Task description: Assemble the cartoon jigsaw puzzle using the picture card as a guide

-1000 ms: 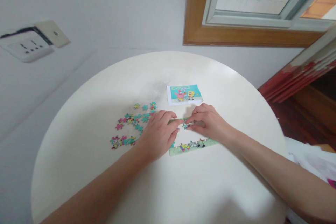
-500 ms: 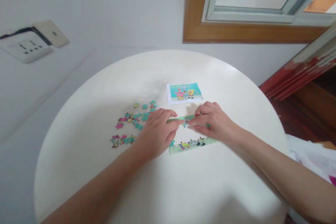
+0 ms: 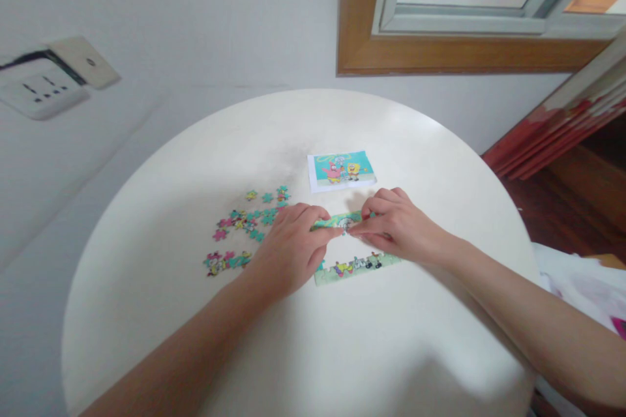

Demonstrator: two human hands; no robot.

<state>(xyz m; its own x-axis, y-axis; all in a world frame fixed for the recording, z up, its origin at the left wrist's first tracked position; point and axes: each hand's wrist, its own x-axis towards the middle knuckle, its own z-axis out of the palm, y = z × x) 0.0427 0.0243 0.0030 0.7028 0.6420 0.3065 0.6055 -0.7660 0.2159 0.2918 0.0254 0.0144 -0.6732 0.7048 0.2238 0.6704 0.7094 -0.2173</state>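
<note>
A partly joined jigsaw frame [image 3: 359, 268] lies on the round white table [image 3: 293, 352]. My left hand [image 3: 291, 251] rests on the frame's left side, fingers curled, fingertips pressing the top strip. My right hand [image 3: 398, 228] pinches a small puzzle piece [image 3: 346, 225] against that top strip, right beside my left fingertips. Loose teal and pink pieces [image 3: 242, 228] are scattered just left of my left hand. A small cartoon reference picture [image 3: 341, 170] lies beyond both hands.
The table stands against a white wall with a socket plate [image 3: 42, 88] at the left. A wood-framed window [image 3: 464, 52] is above at the right, with red curtain folds [image 3: 562, 137] beside it. White cloth [image 3: 581, 293] shows at the right edge.
My right hand has carried the small piece slightly up, onto the top strip of the frame. My left hand has hardly moved. The view has shifted a little.
</note>
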